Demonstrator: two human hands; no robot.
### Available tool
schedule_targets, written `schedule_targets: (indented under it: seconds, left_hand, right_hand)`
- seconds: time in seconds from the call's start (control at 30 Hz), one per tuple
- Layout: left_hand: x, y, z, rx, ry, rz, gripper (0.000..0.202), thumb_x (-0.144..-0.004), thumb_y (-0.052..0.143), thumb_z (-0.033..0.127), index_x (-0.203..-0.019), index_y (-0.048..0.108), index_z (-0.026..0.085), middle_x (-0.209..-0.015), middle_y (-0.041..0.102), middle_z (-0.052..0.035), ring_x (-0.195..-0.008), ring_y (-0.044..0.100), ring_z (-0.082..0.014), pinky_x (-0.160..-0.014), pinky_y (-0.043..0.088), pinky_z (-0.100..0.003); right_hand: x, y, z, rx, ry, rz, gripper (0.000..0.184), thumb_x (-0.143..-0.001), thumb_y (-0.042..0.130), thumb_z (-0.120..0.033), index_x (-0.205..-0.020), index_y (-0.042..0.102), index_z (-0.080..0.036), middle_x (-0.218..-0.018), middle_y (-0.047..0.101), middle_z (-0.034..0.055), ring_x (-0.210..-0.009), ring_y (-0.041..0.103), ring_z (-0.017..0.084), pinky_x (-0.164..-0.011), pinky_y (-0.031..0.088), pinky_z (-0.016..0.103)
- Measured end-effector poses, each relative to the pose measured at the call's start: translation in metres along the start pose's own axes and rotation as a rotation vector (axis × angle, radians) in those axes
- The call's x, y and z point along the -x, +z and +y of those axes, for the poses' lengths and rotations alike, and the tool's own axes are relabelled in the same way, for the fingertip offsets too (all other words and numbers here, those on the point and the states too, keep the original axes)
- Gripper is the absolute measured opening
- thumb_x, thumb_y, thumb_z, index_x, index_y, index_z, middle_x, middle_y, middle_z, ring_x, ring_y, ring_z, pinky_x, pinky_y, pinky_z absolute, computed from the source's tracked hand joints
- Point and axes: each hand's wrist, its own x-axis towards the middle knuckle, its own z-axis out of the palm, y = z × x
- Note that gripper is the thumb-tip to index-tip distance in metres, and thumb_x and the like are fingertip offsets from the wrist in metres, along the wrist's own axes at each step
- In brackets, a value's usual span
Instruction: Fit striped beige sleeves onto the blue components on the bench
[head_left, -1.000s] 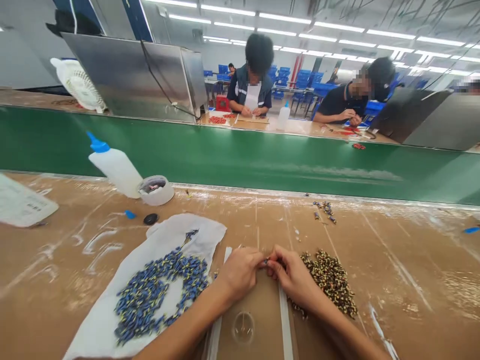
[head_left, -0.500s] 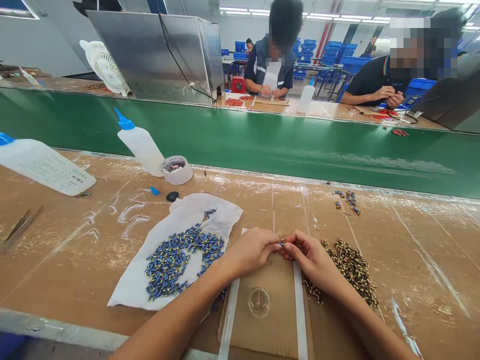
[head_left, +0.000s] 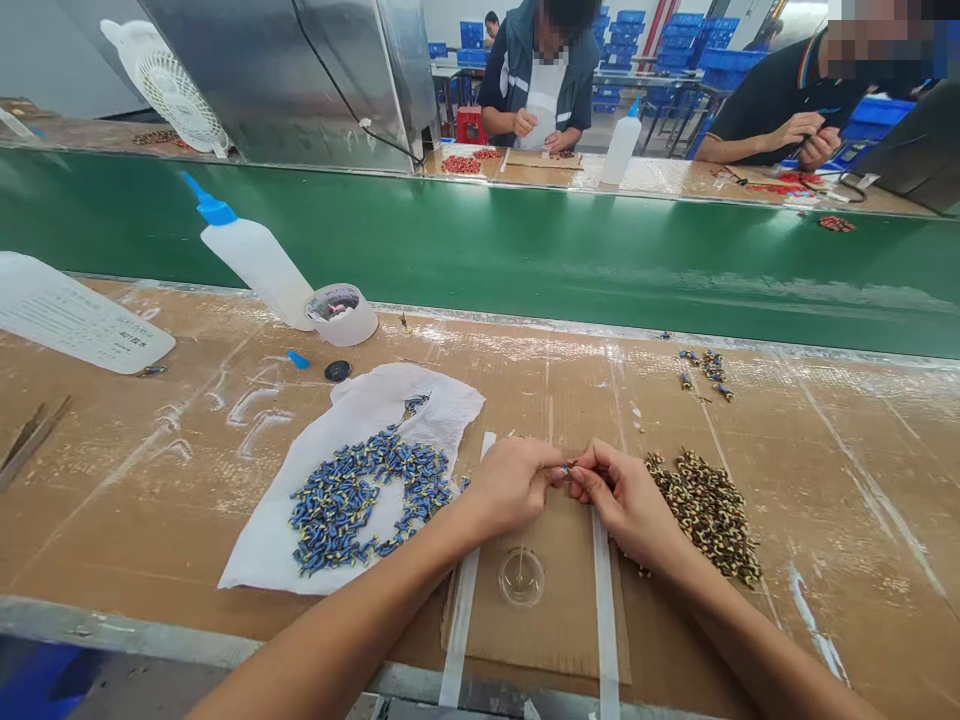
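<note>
Over the taped cardboard pad, my left hand and my right hand meet fingertip to fingertip. Both are closed in a pinch around a tiny blue-and-brown piece, mostly hidden by the fingers. Left of my hands, a white sheet bears a heap of small blue-and-yellow parts. A pile of small brown-and-cream parts lies beside my right wrist. Below my hands, a small clear round dish with a thin stick in it rests on the pad.
Toward the back left stand a white squeeze bottle and a tape roll. Another bottle leans at far left, above tweezers. Several blue pieces lie back right. Beyond the green belt, two people work with their hands.
The view has tilted down slightly, so the background sits higher. My hands keep their pinch together, with little shift over the pad. The person opposite has moved their hands apart.
</note>
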Motion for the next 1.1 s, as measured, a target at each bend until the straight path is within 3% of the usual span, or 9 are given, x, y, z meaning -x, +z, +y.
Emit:
schedule_targets:
  seconds: [0.23, 0.43, 0.57, 0.7, 0.83, 0.9, 1.0, 1.1]
  left_hand:
    - [0.001, 0.004, -0.002, -0.016, 0.037, 0.009, 0.019, -0.083, 0.049, 0.011, -0.070, 0.061, 0.018, -0.070, 0.062, -0.0007, -0.070, 0.055, -0.0159, -0.062, 0.030, -0.026]
    - [0.002, -0.008, 0.002, 0.053, 0.027, -0.073, 0.022, -0.090, 0.043, 0.018, -0.074, 0.058, 0.016, -0.073, 0.060, -0.0016, -0.072, 0.052, -0.0155, -0.064, 0.031, -0.025]
    - [0.002, -0.023, 0.005, 0.331, 0.006, -0.183, 0.030, -0.096, 0.036, 0.027, -0.073, 0.051, 0.016, -0.067, 0.049, 0.0020, -0.065, 0.044, -0.0118, -0.062, 0.031, -0.023]
    - [0.002, -0.029, 0.006, 0.683, -0.053, -0.278, 0.039, -0.097, 0.034, 0.039, -0.069, 0.046, 0.016, -0.063, 0.039, 0.0038, -0.058, 0.035, -0.0093, -0.056, 0.028, -0.022]
    - [0.002, -0.026, 0.006, 1.098, -0.183, -0.418, 0.041, -0.095, 0.038, 0.049, -0.067, 0.038, 0.018, -0.059, 0.029, 0.0065, -0.049, 0.022, -0.0075, -0.047, 0.016, -0.022]
    - [0.002, -0.025, 0.007, 1.205, -0.217, -0.460, 0.041, -0.093, 0.040, 0.051, -0.068, 0.036, 0.019, -0.060, 0.027, 0.0070, -0.049, 0.020, -0.0075, -0.045, 0.013, -0.023]
    - [0.003, -0.025, 0.008, 1.111, -0.179, -0.419, 0.041, -0.095, 0.036, 0.051, -0.072, 0.042, 0.018, -0.060, 0.032, 0.0060, -0.049, 0.024, -0.0077, -0.045, 0.017, -0.022]
    - [0.004, -0.027, 0.010, 0.779, -0.050, -0.245, 0.038, -0.097, 0.036, 0.046, -0.077, 0.049, 0.016, -0.064, 0.041, 0.0038, -0.056, 0.037, -0.0090, -0.053, 0.028, -0.022]
  right_hand:
    - [-0.001, -0.001, -0.003, 0.033, -0.001, -0.036, 0.019, -0.093, 0.047, -0.023, -0.076, 0.052, -0.020, -0.069, 0.061, 0.0007, -0.065, 0.058, 0.015, -0.061, 0.044, 0.027]
    - [-0.002, -0.005, -0.006, -0.140, 0.024, -0.065, 0.019, -0.095, 0.049, -0.028, -0.080, 0.055, -0.019, -0.074, 0.063, 0.0023, -0.070, 0.060, 0.015, -0.066, 0.049, 0.028]
    - [-0.001, -0.009, -0.010, -0.262, 0.012, -0.077, 0.014, -0.096, 0.049, -0.031, -0.098, 0.057, -0.019, -0.086, 0.066, 0.0049, -0.078, 0.062, 0.016, -0.074, 0.051, 0.030]
    - [0.001, -0.014, -0.016, -0.282, -0.081, -0.066, 0.025, -0.095, 0.051, -0.027, -0.120, 0.053, -0.022, -0.109, 0.064, 0.0081, -0.096, 0.062, 0.018, -0.088, 0.050, 0.035]
    - [0.002, -0.019, -0.021, -0.198, -0.170, -0.059, 0.017, -0.094, 0.055, -0.026, -0.109, 0.062, -0.024, -0.106, 0.065, 0.0065, -0.096, 0.063, 0.019, -0.085, 0.050, 0.033]
    - [0.002, -0.019, -0.021, -0.165, -0.165, -0.041, 0.013, -0.093, 0.056, -0.028, -0.101, 0.065, -0.022, -0.099, 0.067, 0.0062, -0.091, 0.064, 0.019, -0.080, 0.050, 0.032]
    - [0.001, -0.018, -0.020, -0.177, -0.097, 0.018, 0.013, -0.091, 0.059, -0.030, -0.096, 0.067, -0.020, -0.093, 0.070, 0.0062, -0.086, 0.065, 0.019, -0.078, 0.051, 0.031]
    - [0.001, -0.016, -0.020, -0.265, -0.020, 0.061, 0.015, -0.089, 0.062, -0.033, -0.095, 0.066, -0.019, -0.087, 0.071, 0.0051, -0.080, 0.066, 0.018, -0.075, 0.053, 0.029]
